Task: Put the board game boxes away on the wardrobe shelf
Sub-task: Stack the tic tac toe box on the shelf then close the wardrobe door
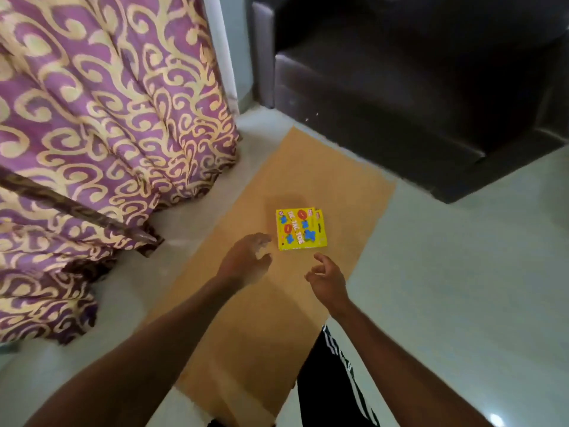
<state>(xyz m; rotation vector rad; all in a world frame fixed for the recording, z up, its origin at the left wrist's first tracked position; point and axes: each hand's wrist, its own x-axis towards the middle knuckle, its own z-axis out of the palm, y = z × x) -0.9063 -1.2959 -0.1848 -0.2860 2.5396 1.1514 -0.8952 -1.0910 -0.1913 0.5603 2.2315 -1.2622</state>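
Observation:
A small stack of yellow tic-tac-toe game boxes [301,229] lies flat on an orange floor mat [326,186]; a second box edge peeks out under the top one. My left hand [246,260] hovers just left of and below the boxes, fingers spread and empty, slightly blurred. My right hand [326,277] hangs just below the boxes, fingers loosely curled and apart, holding nothing. Neither hand touches the boxes. No wardrobe or shelf is in view.
A purple curtain with cream swirls [101,124] fills the left side, down to the pale tiled floor [462,272]. A dark sofa [415,81] stands at the back right. My leg in black striped trousers [332,380] shows at the bottom.

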